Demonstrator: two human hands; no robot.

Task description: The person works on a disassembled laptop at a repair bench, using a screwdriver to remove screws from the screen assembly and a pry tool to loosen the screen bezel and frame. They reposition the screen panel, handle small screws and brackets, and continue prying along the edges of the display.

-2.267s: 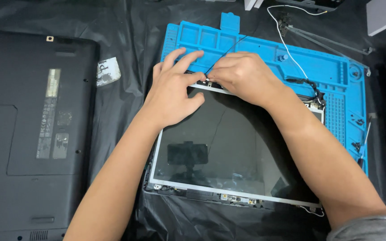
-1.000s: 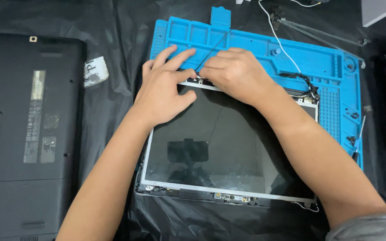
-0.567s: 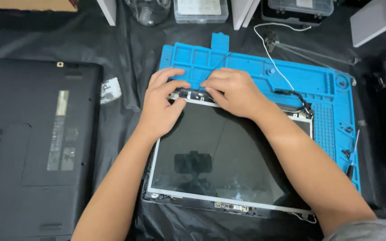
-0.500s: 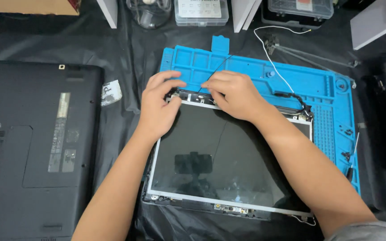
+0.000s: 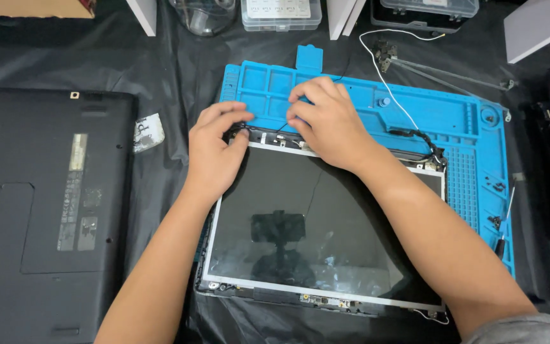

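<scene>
Head view: left hand [image 5: 214,153] and right hand [image 5: 329,121] pinch black cable [image 5: 268,129] at screen panel's [image 5: 326,223] 12 o'clock edge; panel bared, cable seemingly not yet freed.

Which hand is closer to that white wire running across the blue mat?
The right hand. It rests at the screen panel's top edge, just left of the white wire; the left hand sits farther left, by the panel's corner.

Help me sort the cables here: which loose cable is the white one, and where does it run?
The thin white cable runs from the table's far edge across the blue mat. The black cable lies bundled at the screen panel's far right corner.
</scene>
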